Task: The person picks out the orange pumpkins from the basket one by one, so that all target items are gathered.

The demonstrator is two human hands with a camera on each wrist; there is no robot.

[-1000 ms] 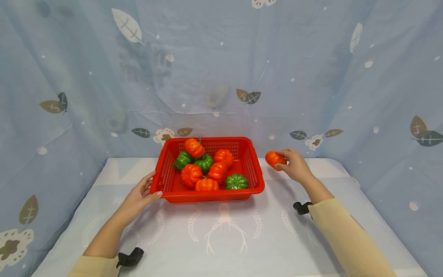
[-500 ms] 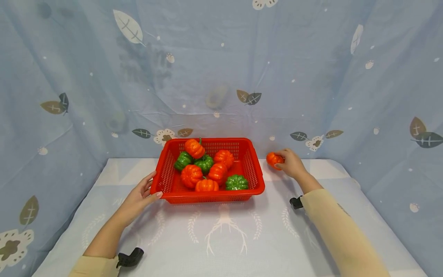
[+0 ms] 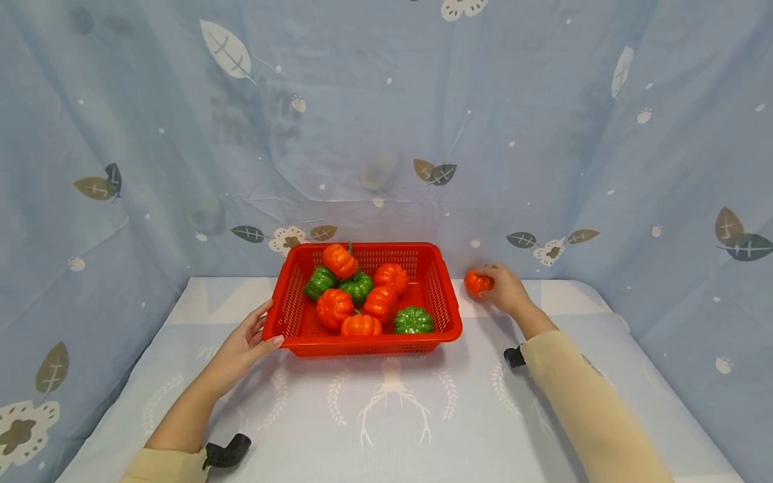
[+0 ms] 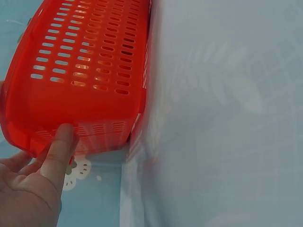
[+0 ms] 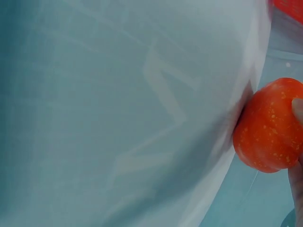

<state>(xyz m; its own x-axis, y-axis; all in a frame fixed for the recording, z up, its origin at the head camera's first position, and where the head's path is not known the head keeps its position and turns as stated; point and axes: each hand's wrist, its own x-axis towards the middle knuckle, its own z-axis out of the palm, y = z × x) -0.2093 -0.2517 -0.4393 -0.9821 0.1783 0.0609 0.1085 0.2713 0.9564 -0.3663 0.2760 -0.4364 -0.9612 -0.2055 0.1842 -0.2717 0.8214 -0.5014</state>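
A red plastic basket [image 3: 362, 345] with slotted walls stands at the back of the table. Inside lie several small glossy ribbed pumpkins, some orange-red [image 3: 335, 308], others green [image 3: 413, 320]. My left hand [image 3: 241, 345] holds the basket's front left corner, thumb at the front and fingers along the left side; the left wrist view shows this hand [image 4: 35, 189] against the outer wall. To the right of the basket, my right hand [image 3: 507, 288] grips one orange-red pumpkin [image 3: 477, 283]. In the right wrist view that pumpkin [image 5: 270, 127] touches the white cloth, with only fingertips visible.
A pale printed cloth [image 3: 392, 416] covers the table. Blue patterned curtains [image 3: 374, 121] hang close behind the basket and along both sides. A black device [image 3: 226, 451] sits at the left wrist, another [image 3: 514, 357] at the right.
My right hand has lowered the orange-red pumpkin slightly onto the table by the basket, and the right forearm has shifted left. The left hand stays on the basket.
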